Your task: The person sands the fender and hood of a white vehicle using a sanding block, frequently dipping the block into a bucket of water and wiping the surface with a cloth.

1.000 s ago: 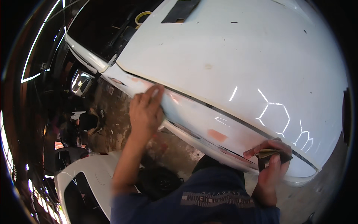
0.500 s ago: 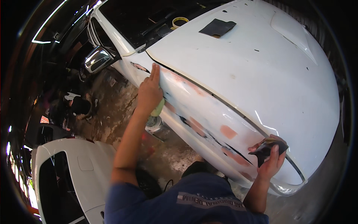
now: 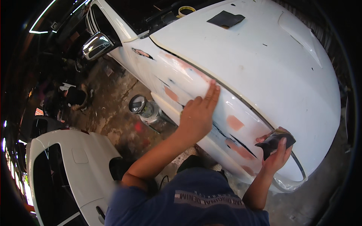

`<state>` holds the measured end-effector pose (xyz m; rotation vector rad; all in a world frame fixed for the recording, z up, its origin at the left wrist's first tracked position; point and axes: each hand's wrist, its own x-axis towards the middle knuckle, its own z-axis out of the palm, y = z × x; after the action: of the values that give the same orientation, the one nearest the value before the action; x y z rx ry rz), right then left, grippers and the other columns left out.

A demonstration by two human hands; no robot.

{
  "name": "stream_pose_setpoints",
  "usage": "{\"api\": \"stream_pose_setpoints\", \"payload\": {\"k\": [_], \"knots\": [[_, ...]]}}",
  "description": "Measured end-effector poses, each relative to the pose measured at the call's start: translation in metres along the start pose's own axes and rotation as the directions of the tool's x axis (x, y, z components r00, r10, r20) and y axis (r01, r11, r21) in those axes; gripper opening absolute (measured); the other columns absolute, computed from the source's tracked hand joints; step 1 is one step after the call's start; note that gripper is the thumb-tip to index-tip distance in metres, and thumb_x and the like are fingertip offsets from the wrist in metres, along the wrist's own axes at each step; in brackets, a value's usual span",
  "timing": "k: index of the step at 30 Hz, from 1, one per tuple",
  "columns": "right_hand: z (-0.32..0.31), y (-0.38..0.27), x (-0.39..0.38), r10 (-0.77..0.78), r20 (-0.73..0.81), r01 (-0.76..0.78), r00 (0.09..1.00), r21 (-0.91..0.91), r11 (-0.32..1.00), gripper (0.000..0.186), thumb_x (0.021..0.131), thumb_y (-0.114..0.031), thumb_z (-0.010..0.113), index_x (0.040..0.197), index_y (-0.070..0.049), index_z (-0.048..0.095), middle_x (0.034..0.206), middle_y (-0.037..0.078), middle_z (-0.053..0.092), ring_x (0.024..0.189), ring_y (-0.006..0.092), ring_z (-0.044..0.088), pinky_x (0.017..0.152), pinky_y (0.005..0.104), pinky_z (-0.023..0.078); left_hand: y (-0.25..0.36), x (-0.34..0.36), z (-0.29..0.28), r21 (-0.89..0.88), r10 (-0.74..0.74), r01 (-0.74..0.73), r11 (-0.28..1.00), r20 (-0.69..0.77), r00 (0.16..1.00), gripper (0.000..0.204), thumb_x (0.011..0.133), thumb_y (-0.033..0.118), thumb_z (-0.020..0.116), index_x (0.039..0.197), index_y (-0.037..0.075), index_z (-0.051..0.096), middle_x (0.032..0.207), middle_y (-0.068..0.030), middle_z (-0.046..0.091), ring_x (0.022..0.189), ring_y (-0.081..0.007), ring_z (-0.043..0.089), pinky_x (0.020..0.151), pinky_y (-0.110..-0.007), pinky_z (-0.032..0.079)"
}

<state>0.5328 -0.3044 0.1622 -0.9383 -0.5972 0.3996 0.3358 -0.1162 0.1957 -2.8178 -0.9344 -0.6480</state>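
My left hand [image 3: 197,117] lies palm down on the white front fender [image 3: 158,67], index and middle fingers stretched toward the bonnet gap, the others curled. A yellow-green pad showed under its palm a moment ago; the hand now hides it. My right hand [image 3: 277,160] grips a folded sheet of black sandpaper [image 3: 277,142] above the fender's front end. Pinkish filler patches [image 3: 235,122] and dark scuffs mark the fender.
On the bonnet [image 3: 264,67] lies another dark sandpaper sheet [image 3: 226,19]; a yellow tape roll [image 3: 186,11] rests by the windscreen. A lidded can [image 3: 138,104] stands beside the car. Left are a chrome mirror [image 3: 97,46], a crouching person [image 3: 77,96] and another white vehicle [image 3: 90,150].
My left hand has slid along the fender toward the car's front, uncovering the can and the rear filler patches. The right hand keeps its sandpaper near the same spot. The view has shifted slightly.
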Motion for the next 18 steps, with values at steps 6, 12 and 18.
{"api": "stream_pose_setpoints", "payload": {"k": [6, 12, 18], "knots": [[0.004, -0.001, 0.001, 0.03, -0.025, -0.03, 0.999, 0.036, 0.999, 0.038, 0.112, -0.025, 0.051, 0.13, 0.008, 0.053, 0.087, 0.023, 0.068, 0.069, 0.0326, 0.071, 0.068, 0.0456, 0.061, 0.038, -0.022, 0.014, -0.235, 0.179, -0.193, 0.953, -0.08, 0.981, 0.085, 0.078, -0.003, 0.061, 0.161, -0.001, 0.041, 0.172, -0.0201, 0.037, 0.09, -0.0307, 0.064, 0.081, -0.041, 0.055], [0.009, -0.001, 0.006, -0.018, -0.152, 0.003, 0.988, -0.101, 0.995, 0.035, 0.112, -0.026, 0.053, 0.125, 0.006, 0.056, 0.087, 0.019, 0.068, 0.07, 0.031, 0.071, 0.067, 0.0453, 0.061, 0.039, -0.038, 0.022, -0.447, 0.267, -0.253, 0.858, -0.033, 0.963, 0.085, 0.08, -0.004, 0.06, 0.162, 0.006, 0.043, 0.175, -0.017, 0.03, 0.098, -0.0314, 0.065, 0.084, -0.044, 0.054], [0.02, -0.002, 0.008, -0.042, -0.269, 0.041, 0.962, -0.009, 0.999, 0.034, 0.107, -0.028, 0.062, 0.125, 0.0, 0.056, 0.088, 0.019, 0.065, 0.07, 0.0302, 0.065, 0.063, 0.046, 0.058, -0.041, -0.112, 0.034, -0.529, 0.205, -0.192, 0.827, -0.034, 0.978, 0.062, 0.078, -0.001, 0.063, 0.137, 0.012, 0.074, 0.164, -0.0163, 0.048, 0.112, -0.0336, 0.068, 0.098, -0.043, 0.055]]}}
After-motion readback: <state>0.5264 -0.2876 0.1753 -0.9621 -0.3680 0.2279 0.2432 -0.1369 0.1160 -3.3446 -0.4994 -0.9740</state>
